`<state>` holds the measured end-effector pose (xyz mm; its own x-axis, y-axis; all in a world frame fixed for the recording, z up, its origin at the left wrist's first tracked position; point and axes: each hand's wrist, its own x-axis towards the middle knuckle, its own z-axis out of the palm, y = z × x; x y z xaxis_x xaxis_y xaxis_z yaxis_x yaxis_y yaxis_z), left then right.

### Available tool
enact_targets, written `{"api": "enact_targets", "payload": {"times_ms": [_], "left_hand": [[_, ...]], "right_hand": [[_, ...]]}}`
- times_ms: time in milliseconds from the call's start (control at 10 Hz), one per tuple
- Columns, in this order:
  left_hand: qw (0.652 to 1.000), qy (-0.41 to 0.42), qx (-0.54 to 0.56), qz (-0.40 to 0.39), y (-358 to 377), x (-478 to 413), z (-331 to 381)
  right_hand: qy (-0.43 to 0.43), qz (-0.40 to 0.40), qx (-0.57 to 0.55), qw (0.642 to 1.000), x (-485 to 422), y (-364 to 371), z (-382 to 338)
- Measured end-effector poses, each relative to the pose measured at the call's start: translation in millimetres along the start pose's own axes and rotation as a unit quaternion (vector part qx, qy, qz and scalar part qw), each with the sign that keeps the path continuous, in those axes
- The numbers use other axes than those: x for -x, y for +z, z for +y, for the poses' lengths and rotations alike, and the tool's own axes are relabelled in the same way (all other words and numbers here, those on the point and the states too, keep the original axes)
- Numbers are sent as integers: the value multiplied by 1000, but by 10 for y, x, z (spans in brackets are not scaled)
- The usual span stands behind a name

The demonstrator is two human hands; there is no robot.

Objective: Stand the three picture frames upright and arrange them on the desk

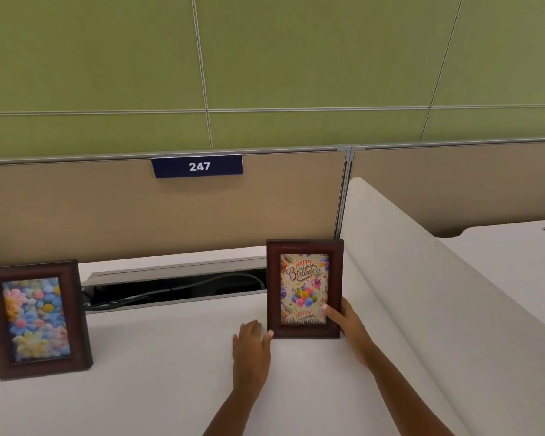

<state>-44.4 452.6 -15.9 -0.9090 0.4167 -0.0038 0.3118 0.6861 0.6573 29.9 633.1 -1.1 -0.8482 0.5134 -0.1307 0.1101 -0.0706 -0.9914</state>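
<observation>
On the white table [177, 372], the birthday frame [305, 289] stands upright by the side divider [406, 278], right hand [348, 325] pinching its lower right edge, left hand [250, 344] spread, thumb touching its bottom-left corner, while the flower frame [35, 319] stands far left.
</observation>
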Motion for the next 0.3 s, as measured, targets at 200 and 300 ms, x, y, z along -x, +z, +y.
{"api": "enact_targets", "payload": {"times_ms": [200,300], "left_hand": [[984,56,-170,-6,-25,329,-291],[979,73,-191,-8,-56,450,-373]], "right_hand": [[10,126,80,989,304,103,85],[0,181,145,973,467,157,152]]}}
